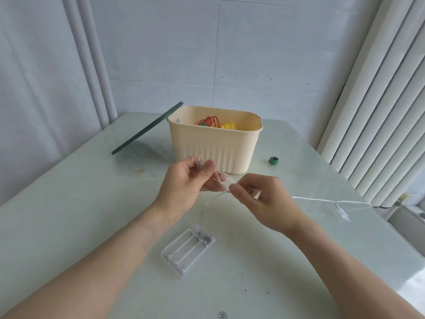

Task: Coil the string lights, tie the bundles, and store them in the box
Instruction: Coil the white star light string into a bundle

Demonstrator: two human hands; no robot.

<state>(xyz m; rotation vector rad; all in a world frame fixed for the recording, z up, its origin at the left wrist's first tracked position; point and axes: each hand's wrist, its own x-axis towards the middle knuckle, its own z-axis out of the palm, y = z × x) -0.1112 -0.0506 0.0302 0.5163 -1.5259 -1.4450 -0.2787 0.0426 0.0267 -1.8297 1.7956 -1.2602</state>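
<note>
The left hand (188, 180) was raised above the table (69, 203), palm turned inward, its thumb and curled fingers pinching a few loops of thin clear wire (218, 178) just in front of the box (215, 139). The right hand (259, 199) was close beside it, a little lower, its thumb and forefinger pinching the same wire where it left the loops. From the right hand the wire ran on to the right, low across the table toward its right edge, with a small white tuft (343, 212) showing along it. Another strand dropped from between the hands to a white battery case (188, 250), which lay open side up on the table just below the wrists, its slots bare. The cream, ribbed box stood behind the hands near the table's middle, open at the top; inside it showed a red coil (208, 122) with a bit of green, and something yellow (228, 126) beside it. A dark green lid (147, 128) leaned tilted against the box's left rim, its lower edge on the table. To the right of the box, well apart from the hands, a small green tie (273, 160) lay curled on the table. Pale wall panels (253, 54) stood behind, and white slats (379, 111) ran down the right side.
</note>
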